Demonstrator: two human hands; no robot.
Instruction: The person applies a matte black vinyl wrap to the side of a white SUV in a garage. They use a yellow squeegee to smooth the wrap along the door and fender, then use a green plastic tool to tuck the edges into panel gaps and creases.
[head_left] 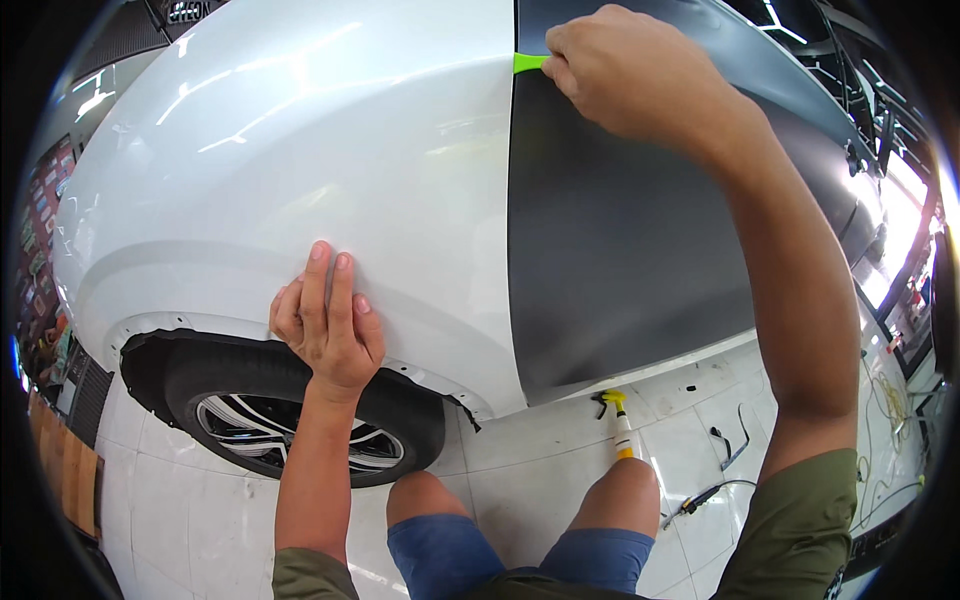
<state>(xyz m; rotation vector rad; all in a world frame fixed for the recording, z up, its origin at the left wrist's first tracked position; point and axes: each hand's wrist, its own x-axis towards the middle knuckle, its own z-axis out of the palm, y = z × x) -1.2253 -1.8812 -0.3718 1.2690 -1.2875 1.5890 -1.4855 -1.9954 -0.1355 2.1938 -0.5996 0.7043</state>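
Note:
My right hand (640, 75) is closed around a bright green flat plastic scraper (527, 63). The scraper's tip meets the narrow gap between a white car fender (410, 170) and a matte dark grey door (620, 230); most of the tool is hidden by my fingers. Lower on the fender, above the wheel arch, my left hand (330, 335) rests against the white surface. Two of its fingers stretch upward and the others are loosely bent, with nothing visible held in it. Below that hand sits the tire (405, 410), with a black-and-silver rim.
On the tiled floor (520, 455) a spray bottle (617, 410) with a yellow trigger stands beneath the door's lower edge. A black wand-like tool (700, 500) with a cable lies right of my knees. Hoses (890, 410) trail farther right. Wooden boards (65, 460) stand at far left.

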